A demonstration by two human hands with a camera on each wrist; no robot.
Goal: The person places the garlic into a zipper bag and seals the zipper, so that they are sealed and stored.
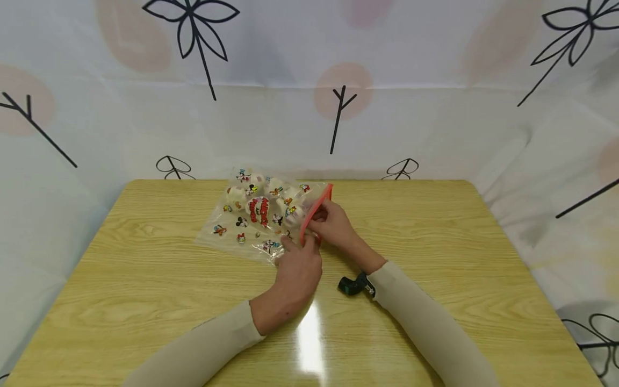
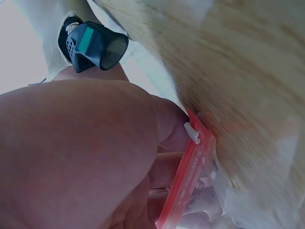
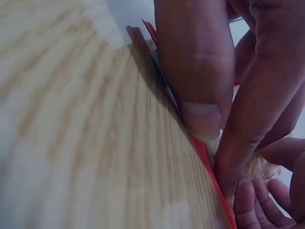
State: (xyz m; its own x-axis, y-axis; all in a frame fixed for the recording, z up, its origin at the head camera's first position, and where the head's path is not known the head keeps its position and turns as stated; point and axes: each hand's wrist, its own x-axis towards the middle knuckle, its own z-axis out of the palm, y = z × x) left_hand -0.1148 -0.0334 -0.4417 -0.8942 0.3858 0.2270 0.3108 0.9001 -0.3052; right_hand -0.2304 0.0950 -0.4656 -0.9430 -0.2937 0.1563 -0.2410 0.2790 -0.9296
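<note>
A clear zip bag [image 1: 227,220] printed with cartoon characters lies on the table, its red zip edge [image 1: 315,208] towards the right. Several whitish round bulbs, which look like garlic [image 1: 237,196], show through the plastic. My left hand [image 1: 299,271] holds the near end of the zip edge; a small white slider [image 2: 192,133] sits by its thumb in the left wrist view. Farther along the same edge, my right hand [image 1: 339,228] pinches the bag's mouth between thumb and finger. In the right wrist view, the left fingers [image 3: 257,205] are close to the right fingertips.
A wooden table [image 1: 145,301] carries the bag, which reaches close to its back edge. Behind it hangs a pale cloth [image 1: 271,123] with plant drawings. A dark wrist camera [image 1: 352,286] sits at the right cuff.
</note>
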